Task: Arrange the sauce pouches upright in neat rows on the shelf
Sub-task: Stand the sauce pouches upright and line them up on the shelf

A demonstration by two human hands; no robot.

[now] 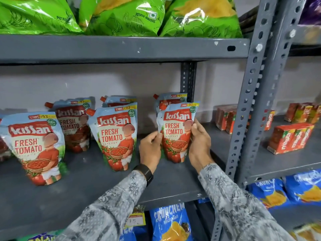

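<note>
My left hand (150,149) has its fingers (157,136) curled onto the left edge of the glossy pale-blue and red ketchup pouch (176,132) at the right end of the grey metal shelf (97,181), and my right hand (199,141) presses its fingers (195,126) on the pouch's right edge, so both hands are closed on it from either side. The pouch stands between them with its long axis upright, its base on the shelf, just in front of a matching pouch (171,99) behind it. I judge the next move is only a small squaring-up, since neither hand is nearer. Its label reads "Kissan Fresh Tomato Ketchup", with a yellow price strip showing 93. To the left two more front pouches (115,135) (33,146) stand well apart, leaning slightly, with others behind. Green crisp bags (125,16) marked "Potato Wafers" sit on the shelf above; blue "Crunchem" bags (171,223) sit below.
</note>
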